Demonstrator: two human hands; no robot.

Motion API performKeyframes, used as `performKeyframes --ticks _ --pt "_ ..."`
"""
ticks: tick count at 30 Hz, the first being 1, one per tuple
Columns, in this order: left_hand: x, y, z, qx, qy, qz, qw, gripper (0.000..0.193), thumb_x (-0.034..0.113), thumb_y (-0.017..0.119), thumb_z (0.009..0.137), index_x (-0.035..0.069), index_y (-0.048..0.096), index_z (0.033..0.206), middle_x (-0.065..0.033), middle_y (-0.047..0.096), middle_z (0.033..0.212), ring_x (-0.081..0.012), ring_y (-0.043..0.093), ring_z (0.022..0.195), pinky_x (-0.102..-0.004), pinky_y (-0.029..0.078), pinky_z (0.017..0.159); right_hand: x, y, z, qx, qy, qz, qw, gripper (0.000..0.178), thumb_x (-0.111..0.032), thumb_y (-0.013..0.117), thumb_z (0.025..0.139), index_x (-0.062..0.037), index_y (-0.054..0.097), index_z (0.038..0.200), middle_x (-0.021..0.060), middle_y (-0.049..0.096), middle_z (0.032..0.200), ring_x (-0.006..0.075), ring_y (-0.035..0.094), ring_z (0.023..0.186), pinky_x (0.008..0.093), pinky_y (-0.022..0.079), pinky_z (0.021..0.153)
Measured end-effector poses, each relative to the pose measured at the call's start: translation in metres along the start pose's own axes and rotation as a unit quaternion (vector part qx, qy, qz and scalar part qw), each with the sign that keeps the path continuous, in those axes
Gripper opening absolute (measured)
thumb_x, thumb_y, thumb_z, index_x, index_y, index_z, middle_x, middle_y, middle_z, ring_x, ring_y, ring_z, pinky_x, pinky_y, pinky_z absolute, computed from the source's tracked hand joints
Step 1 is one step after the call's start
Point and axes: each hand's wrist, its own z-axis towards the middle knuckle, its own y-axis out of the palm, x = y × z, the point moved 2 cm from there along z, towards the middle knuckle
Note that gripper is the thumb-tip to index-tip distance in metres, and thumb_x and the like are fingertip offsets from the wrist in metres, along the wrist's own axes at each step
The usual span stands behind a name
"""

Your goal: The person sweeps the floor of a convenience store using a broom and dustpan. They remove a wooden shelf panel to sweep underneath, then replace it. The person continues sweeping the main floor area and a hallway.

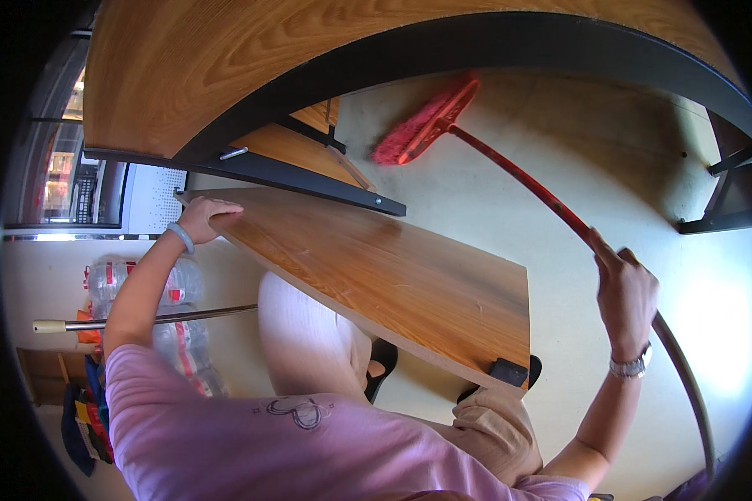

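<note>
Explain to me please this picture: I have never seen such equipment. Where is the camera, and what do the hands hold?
There is no robot here, only a person with two bare hands. The single picture comes from a wide fisheye camera worn on the head, looking down, so straight edges look bent. The right hand grips the handle of a red broom. The left hand is on the edge of a wooden panel; its thumb is hard to make out. At the panel's near corner sits a small black block. To the left, clear plastic bottles are on the pale floor.
</note>
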Motion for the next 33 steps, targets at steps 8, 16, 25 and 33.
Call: performKeyframes --ticks 8,16,25,33 --pt "0.006 -0.006 0.006 0.017 0.034 0.017 0.999 0.025 0.006 0.067 0.076 0.007 0.069 0.101 -0.0143 0.068 0.103 -0.0316 0.064 0.097 -0.0350 0.050 0.089 -0.031 0.031 -0.013 -0.049 0.046 0.221 0.973 0.035 -0.016 0.057 0.092 -0.0267 0.060 0.125 0.0085 0.062 0.071 0.0212 0.053 0.050 0.0341 0.043 0.047" --pt "-0.005 -0.007 0.011 -0.004 0.004 0.018 1.000 0.029 0.004 0.067 0.074 0.008 0.069 0.103 -0.0151 0.067 0.104 -0.0318 0.064 0.097 -0.0344 0.050 0.088 -0.028 0.026 -0.021 -0.043 -0.022 0.111 0.993 0.038 -0.018 0.059 0.089 -0.0301 0.059 0.125 0.0018 0.055 0.065 0.0181 0.052 0.049 0.0322 0.043 0.045" --pt "-0.006 -0.008 0.016 -0.005 0.006 0.015 1.000 0.027 0.009 0.066 0.077 0.009 0.070 0.103 -0.0136 0.068 0.103 -0.0315 0.063 0.097 -0.0345 0.049 0.088 -0.003 -0.007 -0.040 -0.013 0.012 0.083 0.996 0.038 -0.012 0.063 0.085 -0.0275 0.064 0.120 0.0015 0.056 0.067 0.0159 0.054 0.055 0.0320 0.043 0.048" --pt "0.000 -0.014 0.020 -0.034 -0.032 0.025 0.999 0.028 0.010 0.068 0.075 0.009 0.070 0.103 -0.0134 0.068 0.103 -0.0313 0.064 0.096 -0.0340 0.050 0.088 -0.049 0.066 -0.014 -0.143 -0.029 0.073 0.987 0.053 -0.007 0.052 0.087 -0.0278 0.049 0.135 0.0085 0.058 0.077 0.0236 0.061 0.066 0.0349 0.050 0.056"
